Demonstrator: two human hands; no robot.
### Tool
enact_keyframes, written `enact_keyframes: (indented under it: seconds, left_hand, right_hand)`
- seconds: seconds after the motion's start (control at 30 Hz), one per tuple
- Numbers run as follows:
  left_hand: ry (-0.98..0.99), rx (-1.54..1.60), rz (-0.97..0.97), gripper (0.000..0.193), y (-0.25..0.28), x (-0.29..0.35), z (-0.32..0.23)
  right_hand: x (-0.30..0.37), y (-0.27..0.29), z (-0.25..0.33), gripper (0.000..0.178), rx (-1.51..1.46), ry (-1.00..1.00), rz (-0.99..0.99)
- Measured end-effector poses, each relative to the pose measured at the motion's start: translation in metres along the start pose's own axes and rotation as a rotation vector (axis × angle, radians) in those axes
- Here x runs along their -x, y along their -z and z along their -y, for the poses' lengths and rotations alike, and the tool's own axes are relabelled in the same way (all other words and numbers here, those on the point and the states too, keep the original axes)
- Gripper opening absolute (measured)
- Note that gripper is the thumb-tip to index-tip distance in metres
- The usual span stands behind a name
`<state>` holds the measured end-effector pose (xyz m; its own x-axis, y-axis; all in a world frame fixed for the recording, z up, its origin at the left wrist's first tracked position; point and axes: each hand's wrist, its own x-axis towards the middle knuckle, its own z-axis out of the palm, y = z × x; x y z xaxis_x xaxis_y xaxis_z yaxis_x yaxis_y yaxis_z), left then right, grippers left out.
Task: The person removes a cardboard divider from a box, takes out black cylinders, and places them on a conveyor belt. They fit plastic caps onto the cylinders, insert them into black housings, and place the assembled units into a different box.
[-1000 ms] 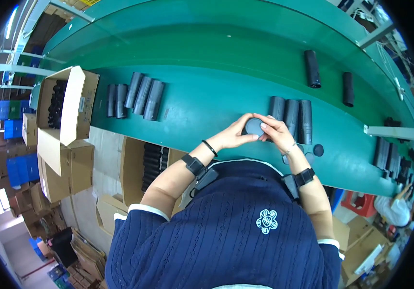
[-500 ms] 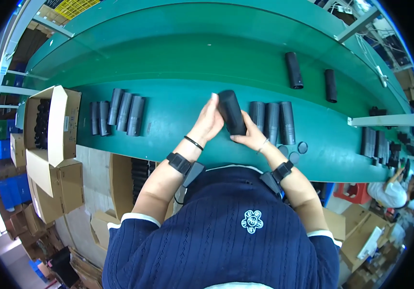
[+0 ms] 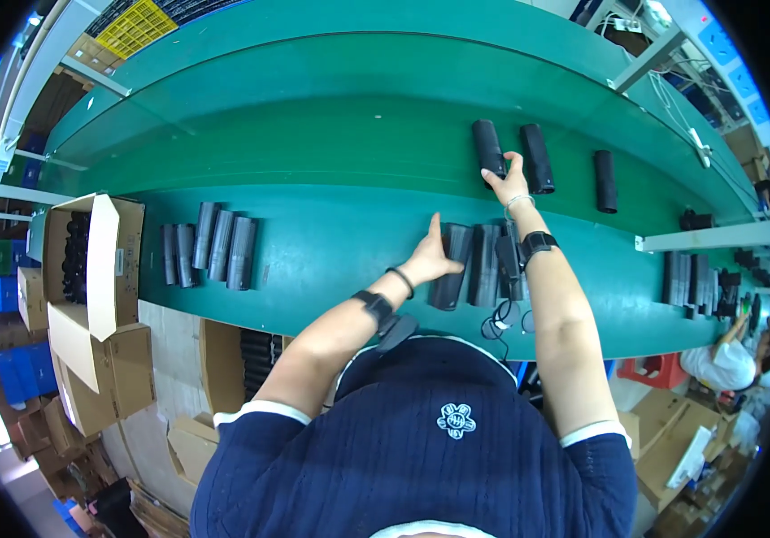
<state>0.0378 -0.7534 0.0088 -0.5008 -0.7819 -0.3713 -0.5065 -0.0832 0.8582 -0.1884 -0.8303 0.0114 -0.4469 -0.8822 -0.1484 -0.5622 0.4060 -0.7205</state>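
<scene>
My right hand (image 3: 508, 182) reaches out to the dark green strip at the back of the bench. Its thumb and fingers are around the near end of a smooth black tube (image 3: 487, 143). Beside it on the strip lie a second black tube (image 3: 536, 159) and a third black tube (image 3: 605, 181). My left hand (image 3: 427, 257) is open, fingers stretched and thumb apart. Its thumb is at the leftmost ribbed black tube (image 3: 452, 269) in a short row near the front edge. My right wrist device partly covers that row.
Several more black tubes (image 3: 214, 242) lie in a group at the left. An open carton (image 3: 116, 260) of black parts stands beyond them. Small round discs (image 3: 528, 321) and a thin cable (image 3: 495, 326) are by the front edge. A co-worker (image 3: 717, 363) sits far right.
The black tube went from between both hands to the back strip, carried by my right hand. My left hand let go of it and moved down to the row of tubes.
</scene>
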Motion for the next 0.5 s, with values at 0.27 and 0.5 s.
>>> enact_keyframes:
  seconds: [0.27, 0.5]
  left_hand:
    - [-0.302, 0.138, 0.066, 0.065, 0.07, 0.069, 0.001]
    - [-0.346, 0.144, 0.027, 0.069, 0.066, 0.072, 0.018]
  right_hand:
    - [0.019, -0.016, 0.01, 0.047, 0.312, 0.415, -0.33]
    - [0.15, -0.002, 0.063, 0.032, -0.761, 0.007, 0.962]
